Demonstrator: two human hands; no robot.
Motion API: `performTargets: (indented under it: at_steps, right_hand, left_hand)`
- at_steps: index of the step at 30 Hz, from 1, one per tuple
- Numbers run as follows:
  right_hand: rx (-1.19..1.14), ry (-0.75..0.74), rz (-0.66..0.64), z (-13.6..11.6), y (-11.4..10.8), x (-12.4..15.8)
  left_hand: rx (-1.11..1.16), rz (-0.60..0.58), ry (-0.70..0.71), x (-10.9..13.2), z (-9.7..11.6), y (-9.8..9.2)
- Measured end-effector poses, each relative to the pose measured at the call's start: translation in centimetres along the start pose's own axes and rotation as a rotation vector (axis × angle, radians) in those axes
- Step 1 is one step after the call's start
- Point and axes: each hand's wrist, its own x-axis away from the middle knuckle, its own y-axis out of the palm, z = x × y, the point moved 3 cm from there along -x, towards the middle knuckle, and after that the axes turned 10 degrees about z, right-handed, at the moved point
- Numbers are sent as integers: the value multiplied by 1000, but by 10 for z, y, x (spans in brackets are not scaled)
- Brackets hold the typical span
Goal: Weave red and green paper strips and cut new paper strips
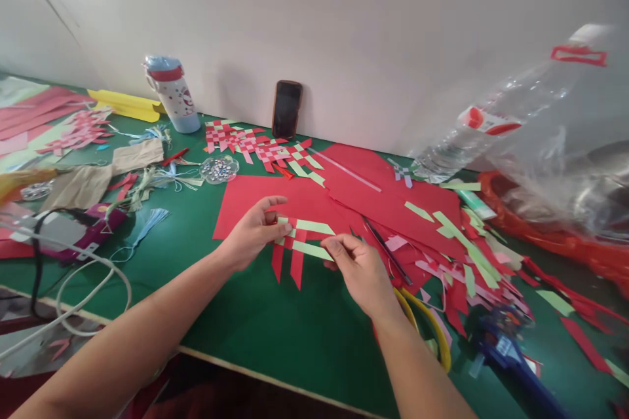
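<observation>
A small weave of red and pale green paper strips (299,245) lies on the green table (275,334) in front of me. My left hand (255,230) pinches its left edge with thumb and fingers. My right hand (358,268) grips the right end of a green strip, fingers curled. Red paper sheets (344,200) lie just behind the weave.
Finished red-and-white woven pieces (255,143), a dark phone (287,109) leaning on the wall and a blue-lidded bottle (173,93) stand at the back. Loose strips (466,255), a clear plastic bag (540,137), yellow-handled scissors (432,330) and a blue glue gun (511,353) crowd the right. Cables (73,288) lie left.
</observation>
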Motion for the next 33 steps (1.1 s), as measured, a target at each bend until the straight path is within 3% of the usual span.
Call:
performTargets:
  at_steps: [3,6,8,10,12,14,23,30,33]
  right_hand:
    - [34,-29,174,1,-15,-3]
    - [-5,-92,314,1,-25,-5]
    - [0,-107,207,0,-22,-4]
    - [108,-81,-7,-1,-11,0]
    - [237,-31,-176,-2,-1,5]
    - [292,13,-243,-2,6,10]
    - [120,40,-170,-6,5,8]
    - [181,11,-175,-9,6,9]
    - [197,-1,-158,-9,6,8]
  left_hand:
    - [15,16,-38,0,-4,-6]
    - [-52,-41,-52,5,-7,-3]
    - [-99,-132,-49,11,-10,5]
    - [-150,-202,-41,17,-15,12]
    - [-195,-213,-29,21,-17,17]
    - [-215,-199,-24,22,-18,18]
    - [-105,-320,-219,21,-20,13]
    - [-119,-311,-304,21,-24,13]
    - [-131,-362,-306,22,-20,14]
